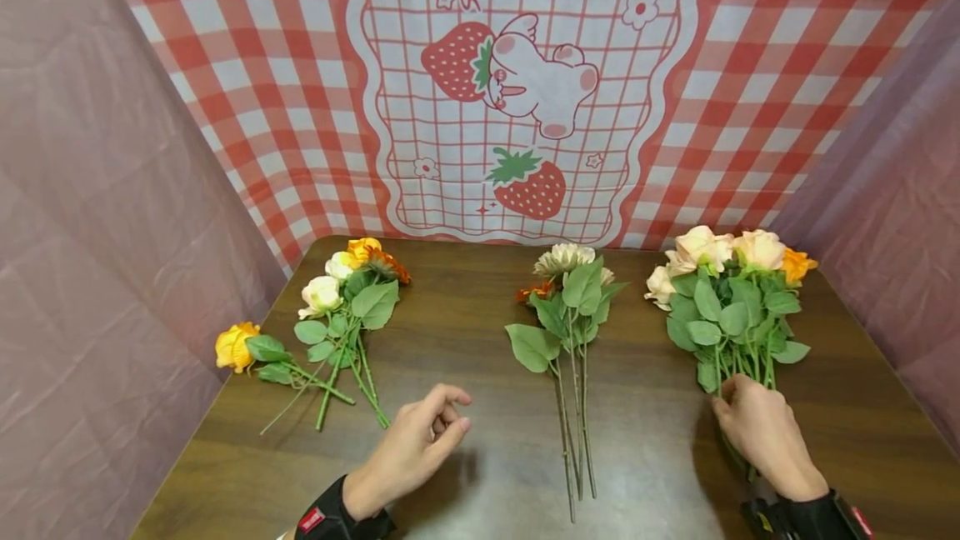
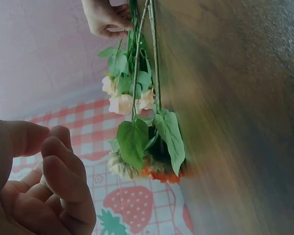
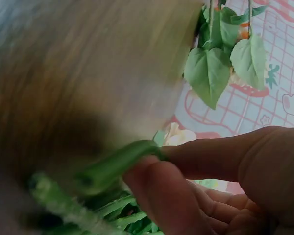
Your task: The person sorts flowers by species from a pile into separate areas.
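My right hand [image 1: 765,432] is at the stems of a bunch of peach roses [image 1: 759,250] with one orange bloom, lying on the right side of the table. In the right wrist view, thumb and finger pinch a green stem [image 3: 117,164]; other stem ends lie just below. My left hand [image 1: 420,444] hovers over the table with loosely curled fingers and nothing between them. It is between a left group of yellow, cream and orange flowers [image 1: 322,294] and a middle group of beige and rust flowers [image 1: 566,257] with long thin stems.
The flowers lie on a dark wooden table [image 1: 465,332]. A red-checked strawberry cloth [image 1: 525,107] hangs behind it, and pinkish drapes [image 1: 135,190] hang at both sides. A single yellow rose [image 1: 236,347] lies at the table's left edge.
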Available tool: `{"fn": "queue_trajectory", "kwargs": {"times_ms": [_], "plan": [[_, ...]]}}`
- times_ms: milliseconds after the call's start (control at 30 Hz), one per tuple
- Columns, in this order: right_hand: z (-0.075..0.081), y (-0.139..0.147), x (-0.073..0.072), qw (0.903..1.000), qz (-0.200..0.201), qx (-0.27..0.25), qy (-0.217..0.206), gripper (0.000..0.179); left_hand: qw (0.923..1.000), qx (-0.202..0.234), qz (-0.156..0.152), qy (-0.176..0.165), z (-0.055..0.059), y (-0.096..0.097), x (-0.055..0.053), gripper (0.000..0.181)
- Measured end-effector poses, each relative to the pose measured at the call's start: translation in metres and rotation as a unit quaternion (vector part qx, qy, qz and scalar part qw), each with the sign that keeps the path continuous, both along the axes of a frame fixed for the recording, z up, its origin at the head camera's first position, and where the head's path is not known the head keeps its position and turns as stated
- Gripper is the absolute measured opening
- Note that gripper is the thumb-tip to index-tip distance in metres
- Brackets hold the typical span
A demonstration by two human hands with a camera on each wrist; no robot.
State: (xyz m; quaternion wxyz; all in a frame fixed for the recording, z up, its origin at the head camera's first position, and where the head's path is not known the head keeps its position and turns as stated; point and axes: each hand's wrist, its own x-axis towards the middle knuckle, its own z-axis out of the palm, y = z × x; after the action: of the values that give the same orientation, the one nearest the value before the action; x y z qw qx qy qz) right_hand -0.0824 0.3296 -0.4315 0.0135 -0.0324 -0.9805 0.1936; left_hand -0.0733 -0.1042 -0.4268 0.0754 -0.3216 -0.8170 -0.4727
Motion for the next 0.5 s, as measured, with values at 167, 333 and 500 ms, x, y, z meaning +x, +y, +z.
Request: {"fn": "queue_trajectory", "kwargs": {"times_ms": [167, 333, 500], "plan": [[-0.001, 0.006, 0.000, 0.9991, -0.009, 0.004, -0.040, 0.018, 0.9996, -0.022, 0.009, -0.013, 0.000, -0.002, 0.001, 0.016], [-0.003, 0.009, 0.000, 0.9964, -0.002, 0.014, -0.083, 0.033, 0.9980, -0.055, 0.021, -0.023, -0.001, -0.005, 0.002, 0.014], [-0.002, 0.013, -0.001, 0.9935, 0.001, 0.005, -0.113, 0.040, 0.9958, -0.083, 0.028, -0.026, -0.003, -0.010, 0.002, 0.011]]}}
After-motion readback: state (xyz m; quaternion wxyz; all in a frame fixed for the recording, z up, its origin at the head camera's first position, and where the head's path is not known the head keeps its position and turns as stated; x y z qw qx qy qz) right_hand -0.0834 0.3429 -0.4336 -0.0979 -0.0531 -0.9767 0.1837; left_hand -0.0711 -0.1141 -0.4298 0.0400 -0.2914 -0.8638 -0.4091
